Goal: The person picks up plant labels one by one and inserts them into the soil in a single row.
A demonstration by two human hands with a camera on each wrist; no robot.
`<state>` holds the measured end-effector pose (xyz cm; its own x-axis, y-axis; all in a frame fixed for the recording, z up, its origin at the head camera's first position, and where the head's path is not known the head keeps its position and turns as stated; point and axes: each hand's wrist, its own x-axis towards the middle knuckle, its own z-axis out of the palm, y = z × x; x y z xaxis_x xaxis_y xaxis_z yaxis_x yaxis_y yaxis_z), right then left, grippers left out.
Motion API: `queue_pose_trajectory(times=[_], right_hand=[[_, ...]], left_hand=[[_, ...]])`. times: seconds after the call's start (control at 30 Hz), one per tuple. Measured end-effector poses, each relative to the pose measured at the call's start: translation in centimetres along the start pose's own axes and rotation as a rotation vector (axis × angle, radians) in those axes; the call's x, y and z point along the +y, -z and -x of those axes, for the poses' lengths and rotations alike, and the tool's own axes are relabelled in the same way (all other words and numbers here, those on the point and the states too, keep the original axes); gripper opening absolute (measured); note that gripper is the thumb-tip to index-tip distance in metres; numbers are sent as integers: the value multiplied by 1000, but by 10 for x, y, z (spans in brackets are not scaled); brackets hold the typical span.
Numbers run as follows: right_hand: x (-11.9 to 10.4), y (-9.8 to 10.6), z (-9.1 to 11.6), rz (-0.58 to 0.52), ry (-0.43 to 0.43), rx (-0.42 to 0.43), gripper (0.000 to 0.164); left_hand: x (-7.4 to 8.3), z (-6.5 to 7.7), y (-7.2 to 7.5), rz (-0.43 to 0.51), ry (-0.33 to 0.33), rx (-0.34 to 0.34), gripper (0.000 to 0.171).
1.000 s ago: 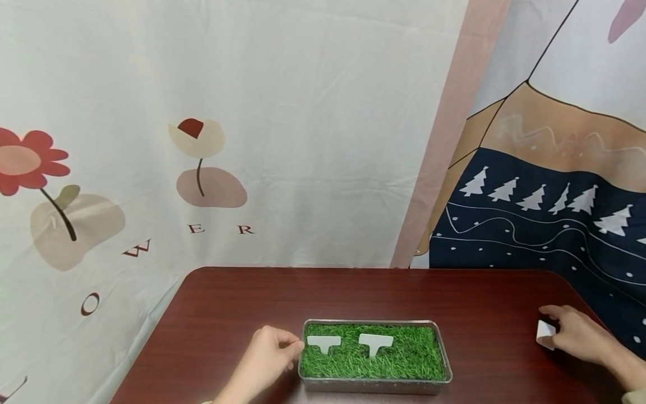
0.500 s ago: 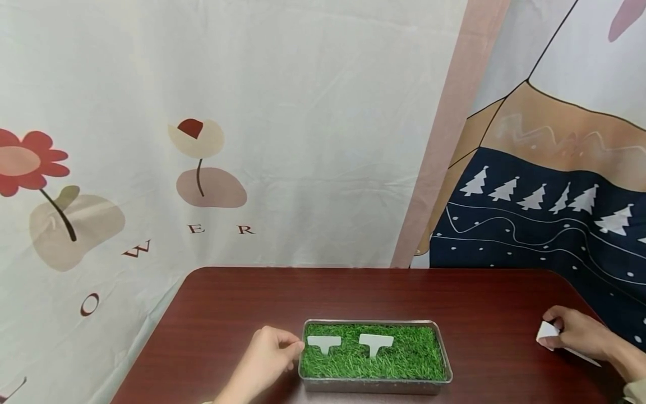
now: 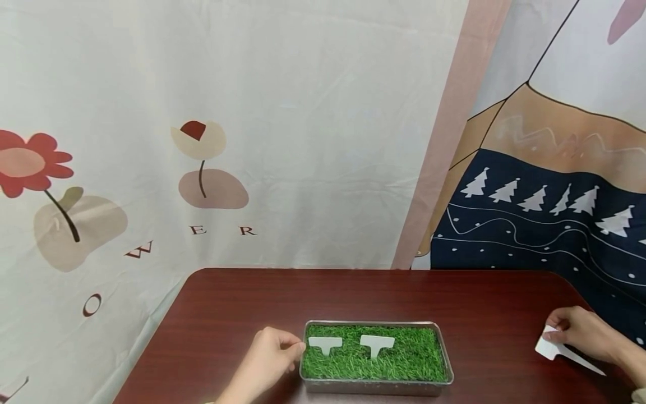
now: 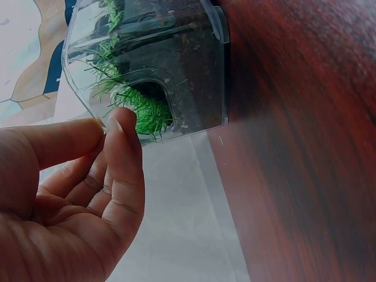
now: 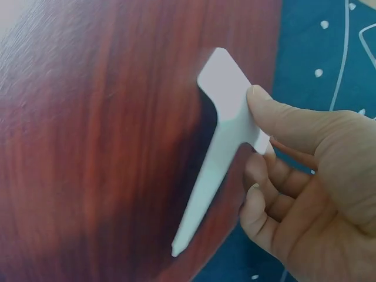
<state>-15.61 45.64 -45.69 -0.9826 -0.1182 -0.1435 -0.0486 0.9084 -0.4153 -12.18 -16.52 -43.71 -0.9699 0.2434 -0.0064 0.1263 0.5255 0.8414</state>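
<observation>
My right hand (image 3: 582,332) pinches a white T-shaped plant label (image 5: 218,135) between thumb and fingers, over the right end of the table. In the right wrist view its broad head is at the grip and its pointed stem slants down to the left. A clear plastic box (image 3: 373,388) filled with green artificial grass (image 3: 409,356) stands at the table's front middle. Two similar labels, a left one (image 3: 325,341) and a right one (image 3: 377,341), stand upright in the grass. With thumb and forefinger my left hand (image 3: 267,356) pinches the box's left rim (image 4: 88,111).
The dark red wooden table (image 3: 242,303) reaches back to a pale printed curtain (image 3: 323,140). Beyond its right side hangs a navy cloth (image 3: 504,241) with white trees.
My right hand has lifted and turned the plant label, so its long stem now shows below the hand. My left hand and the box have stayed put.
</observation>
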Motion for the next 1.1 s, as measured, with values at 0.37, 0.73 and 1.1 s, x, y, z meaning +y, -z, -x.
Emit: queue_pose_trajectory(times=[0.37,0.73,1.1], right_hand=[[-28,13,6,26,93,19,15],[-57,17,9,28,34,120,4],[-82,12,19,45,31,260,3]], left_hand=[[0,0,1,9,6,-3,8],[0,0,1,14,15,-5,8],[1,1,0,19,19,1,8]])
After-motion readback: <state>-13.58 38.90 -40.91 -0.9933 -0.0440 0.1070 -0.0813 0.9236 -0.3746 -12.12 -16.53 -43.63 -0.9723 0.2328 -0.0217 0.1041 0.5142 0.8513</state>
